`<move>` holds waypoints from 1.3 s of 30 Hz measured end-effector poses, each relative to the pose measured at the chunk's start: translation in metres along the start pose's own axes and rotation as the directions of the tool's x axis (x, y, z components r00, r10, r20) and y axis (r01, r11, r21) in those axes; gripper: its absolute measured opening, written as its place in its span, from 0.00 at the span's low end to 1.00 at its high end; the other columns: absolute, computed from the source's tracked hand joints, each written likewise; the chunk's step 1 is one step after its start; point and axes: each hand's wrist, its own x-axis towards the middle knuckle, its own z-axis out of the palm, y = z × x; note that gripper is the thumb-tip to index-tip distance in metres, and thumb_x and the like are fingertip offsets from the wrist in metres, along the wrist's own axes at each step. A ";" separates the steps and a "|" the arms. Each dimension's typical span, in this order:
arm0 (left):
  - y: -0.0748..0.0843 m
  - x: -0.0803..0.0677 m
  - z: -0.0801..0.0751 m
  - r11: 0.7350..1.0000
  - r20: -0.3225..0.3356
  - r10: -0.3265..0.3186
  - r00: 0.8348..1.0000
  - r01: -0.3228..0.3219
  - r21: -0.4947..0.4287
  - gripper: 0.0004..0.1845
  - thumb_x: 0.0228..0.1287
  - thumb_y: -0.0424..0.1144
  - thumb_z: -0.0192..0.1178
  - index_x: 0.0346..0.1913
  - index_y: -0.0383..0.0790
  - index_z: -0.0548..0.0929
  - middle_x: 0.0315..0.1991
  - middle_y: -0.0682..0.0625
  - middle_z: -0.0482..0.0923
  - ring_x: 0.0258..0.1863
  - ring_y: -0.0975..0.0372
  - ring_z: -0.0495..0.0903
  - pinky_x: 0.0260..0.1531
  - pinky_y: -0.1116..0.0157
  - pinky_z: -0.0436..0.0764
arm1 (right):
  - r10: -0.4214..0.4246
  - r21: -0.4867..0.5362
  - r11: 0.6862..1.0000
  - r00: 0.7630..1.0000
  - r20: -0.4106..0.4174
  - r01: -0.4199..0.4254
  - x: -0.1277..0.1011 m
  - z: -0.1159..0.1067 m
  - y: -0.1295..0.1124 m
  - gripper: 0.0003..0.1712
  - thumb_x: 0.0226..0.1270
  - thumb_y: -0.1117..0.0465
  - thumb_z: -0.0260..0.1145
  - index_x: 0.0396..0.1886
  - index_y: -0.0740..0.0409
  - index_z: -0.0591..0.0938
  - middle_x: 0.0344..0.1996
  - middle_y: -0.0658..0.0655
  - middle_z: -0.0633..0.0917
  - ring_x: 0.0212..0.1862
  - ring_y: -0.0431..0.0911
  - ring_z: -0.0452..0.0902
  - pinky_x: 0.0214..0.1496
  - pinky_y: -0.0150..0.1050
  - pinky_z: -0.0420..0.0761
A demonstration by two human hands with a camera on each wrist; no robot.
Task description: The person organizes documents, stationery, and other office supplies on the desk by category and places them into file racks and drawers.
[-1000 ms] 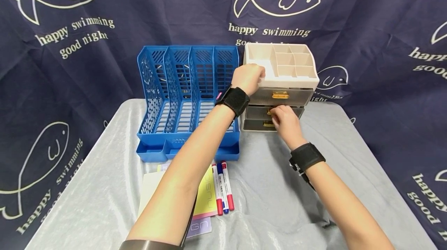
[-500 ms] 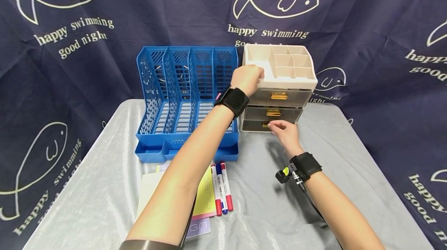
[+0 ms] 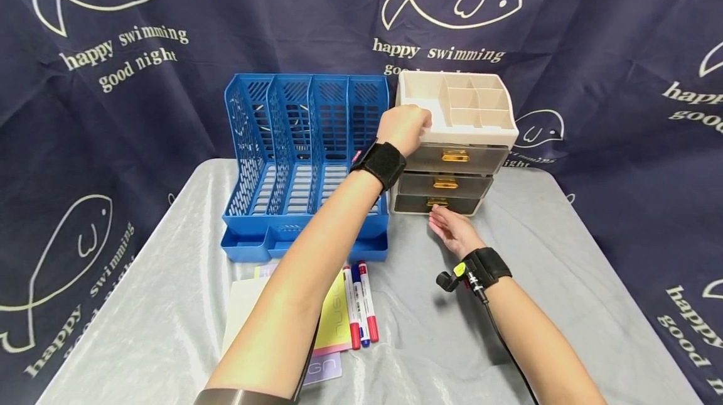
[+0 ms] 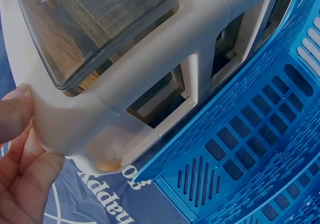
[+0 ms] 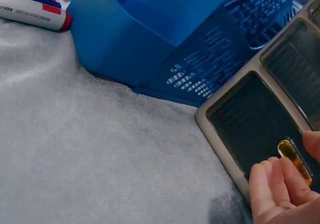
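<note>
White cabinet (image 3: 471, 135) stands by a blue rack (image 3: 251, 221); the left hand (image 3: 402, 129) grips the cabinet near its top; the right hand (image 3: 455, 229), fingers extended, is at the bottom handle (image 3: 437, 202).

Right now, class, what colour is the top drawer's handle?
Gold; the handle shows best in the head view.

right grip (image 5: 284, 196) at gold drawer handle (image 5: 295, 157), blue rack (image 5: 125, 44), markers (image 5: 32, 13) on grey cloth (image 5: 110, 149)

We see a blue rack (image 3: 309, 135) at left, notebooks (image 3: 334, 323) and three markers (image 3: 360, 304) nearer, and a fish-print curtain (image 3: 316, 22) on the far side.
</note>
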 end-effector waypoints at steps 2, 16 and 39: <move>0.000 0.001 0.000 1.000 0.000 0.006 1.000 -0.006 0.006 0.10 0.63 0.33 0.58 0.42 0.48 0.85 0.42 0.53 0.84 0.42 0.62 0.81 0.44 0.63 0.78 | 0.023 0.038 0.999 1.000 -0.013 -0.022 0.003 -0.001 -0.001 0.11 0.68 0.65 0.58 0.26 0.57 0.82 0.27 0.51 0.85 0.35 0.40 0.80 0.58 0.33 0.73; 0.001 0.000 0.000 1.000 0.014 0.006 1.000 -0.006 0.023 0.10 0.63 0.33 0.57 0.42 0.49 0.85 0.42 0.54 0.83 0.42 0.63 0.80 0.43 0.64 0.77 | 0.066 0.125 0.990 0.998 -0.007 -0.064 0.019 -0.006 -0.002 0.12 0.68 0.63 0.58 0.25 0.57 0.82 0.27 0.52 0.84 0.38 0.40 0.80 0.57 0.32 0.73; 0.002 0.003 0.000 1.000 0.019 -0.013 1.000 0.012 0.025 0.10 0.63 0.33 0.56 0.42 0.49 0.85 0.42 0.54 0.83 0.41 0.62 0.80 0.43 0.64 0.77 | 0.004 0.095 0.995 1.000 -0.020 -0.002 0.026 -0.007 0.003 0.13 0.68 0.65 0.58 0.23 0.58 0.82 0.22 0.53 0.84 0.30 0.41 0.83 0.48 0.33 0.80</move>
